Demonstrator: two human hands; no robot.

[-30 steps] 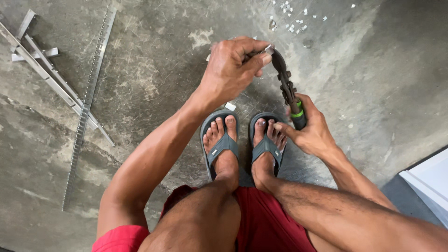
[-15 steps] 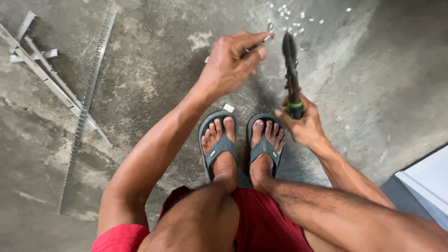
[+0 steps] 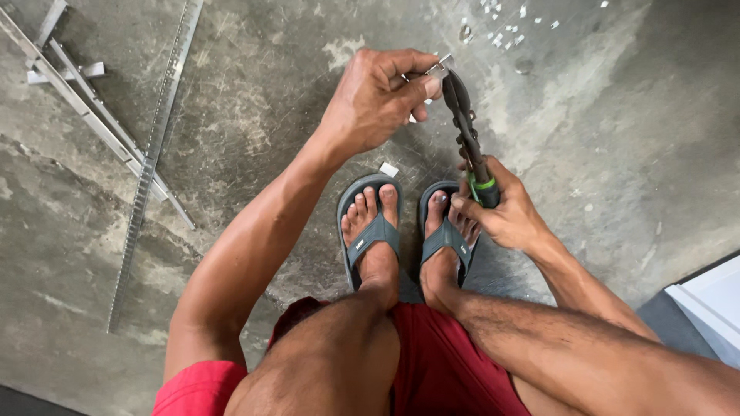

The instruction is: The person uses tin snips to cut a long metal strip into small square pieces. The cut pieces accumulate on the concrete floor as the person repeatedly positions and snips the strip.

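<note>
My left hand (image 3: pixel 378 96) pinches a small shiny metal piece (image 3: pixel 438 68) between thumb and fingers, up in front of me. My right hand (image 3: pixel 501 208) grips the green and black handles of a pair of metal snips (image 3: pixel 466 131). The snips point upward, and their dark jaws meet the metal piece at my left fingertips. Both hands are above my feet in grey flip-flops (image 3: pixel 374 231) on the concrete floor.
Long perforated metal strips (image 3: pixel 146 166) and metal channel pieces (image 3: pixel 73 100) lie on the floor at the left. Several small white offcuts (image 3: pixel 505 35) are scattered at the top; one offcut (image 3: pixel 388 169) lies by my toes. A white board's corner (image 3: pixel 709 304) sits at the right.
The snips swung away from the metal piece and stood upright, then came back to it. My left hand stayed raised, holding the piece throughout.
</note>
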